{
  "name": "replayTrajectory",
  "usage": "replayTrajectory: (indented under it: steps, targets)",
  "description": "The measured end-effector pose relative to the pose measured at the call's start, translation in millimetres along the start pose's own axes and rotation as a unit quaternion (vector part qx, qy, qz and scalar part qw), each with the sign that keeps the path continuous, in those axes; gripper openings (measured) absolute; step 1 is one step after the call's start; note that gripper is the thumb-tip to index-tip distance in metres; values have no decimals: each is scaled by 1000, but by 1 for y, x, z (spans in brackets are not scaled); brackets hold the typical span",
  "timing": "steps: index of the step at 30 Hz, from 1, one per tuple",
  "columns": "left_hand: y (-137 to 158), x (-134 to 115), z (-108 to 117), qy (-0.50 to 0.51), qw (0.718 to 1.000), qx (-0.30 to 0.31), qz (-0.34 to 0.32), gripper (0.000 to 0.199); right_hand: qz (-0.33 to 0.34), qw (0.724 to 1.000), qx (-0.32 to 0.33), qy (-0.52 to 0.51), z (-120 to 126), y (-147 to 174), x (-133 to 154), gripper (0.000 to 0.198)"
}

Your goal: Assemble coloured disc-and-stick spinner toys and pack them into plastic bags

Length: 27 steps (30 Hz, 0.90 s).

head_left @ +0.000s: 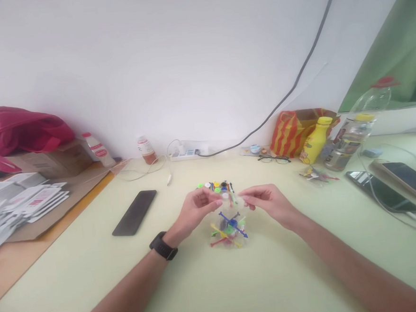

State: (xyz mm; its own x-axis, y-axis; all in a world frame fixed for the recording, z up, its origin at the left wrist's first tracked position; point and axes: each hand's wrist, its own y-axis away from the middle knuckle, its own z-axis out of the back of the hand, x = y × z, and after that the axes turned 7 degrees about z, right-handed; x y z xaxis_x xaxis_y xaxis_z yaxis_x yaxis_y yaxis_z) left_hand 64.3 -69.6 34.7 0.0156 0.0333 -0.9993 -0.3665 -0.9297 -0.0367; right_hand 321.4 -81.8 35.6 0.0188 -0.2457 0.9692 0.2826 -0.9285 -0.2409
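A clear plastic bag (229, 231) with coloured arrow-shaped plastic pieces inside hangs low in front of me. My left hand (201, 207), with a black watch (163, 246) on its wrist, pinches the bag's upper left side. At the upper right side of the same bag, my right hand (266, 202) is closed in a pinch. Blue, yellow, red and green arrows show through the plastic. Just behind the hands lies a group of small coloured round pieces (216, 186) and rods, partly hidden by my fingers and the bag.
A black phone (135, 213) lies to the left. Another bag of coloured pieces (316, 174) is at the right, near a yellow bottle (315, 141), clear bottles and two phones. Glasses (274, 159) and a power strip (184, 153) sit by the wall. White packets (36, 201) are stacked at far left.
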Motion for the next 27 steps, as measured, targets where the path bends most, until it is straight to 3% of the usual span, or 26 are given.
replayTrajectory:
  steps: [4,7,12,18,23,27]
  targets:
    - [3,-7,0,-10,1000,19,-2,37,1,1000,18,4,1,0,-1,35]
    - [3,-8,-1,-19,1000,25,1,35,10,999,39,-4,0,0,0,32]
    - [0,-3,-1,-1,1000,-20,-15,26,6,998,46,-41,-4,1,2,37]
    - [-1,1,3,19,999,-3,-27,20,-14,997,-2,-71,-2,0,-3,26]
    - [0,5,6,29,999,-14,-18,12,-28,993,-5,-112,-1,-1,-5,15]
    - [-1,4,4,47,999,-10,-10,19,16,996,-22,-89,-2,0,-6,16]
